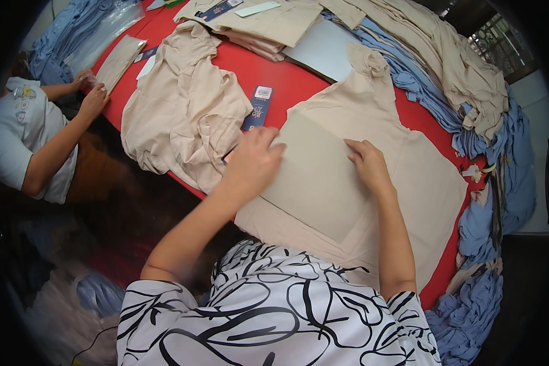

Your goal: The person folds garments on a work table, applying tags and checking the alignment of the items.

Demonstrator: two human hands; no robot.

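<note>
A flat grey-beige board [320, 174] lies tilted on a spread beige garment [418, 177]. My right hand [371, 168] rests on the board's right edge, open, with its fingers stretched. At the board's left edge is my left hand [253, 165], a little blurred. Its fingers are loosely bent and apart, and nothing shows between them. Just beyond that hand lies a dark blue tag [258, 107] with a white label. Left of it, a crumpled beige garment [180, 104] reaches the near table edge; a small dark edge beside my left wrist is mostly hidden.
Folded beige garments [268, 24] with tags are stacked on the red table [299, 79], beside a white sheet [323, 52]. Blue and beige garments [445, 67] are heaped along the far right edge. At left, another person's hands [94, 88] touch a packed beige garment [119, 64].
</note>
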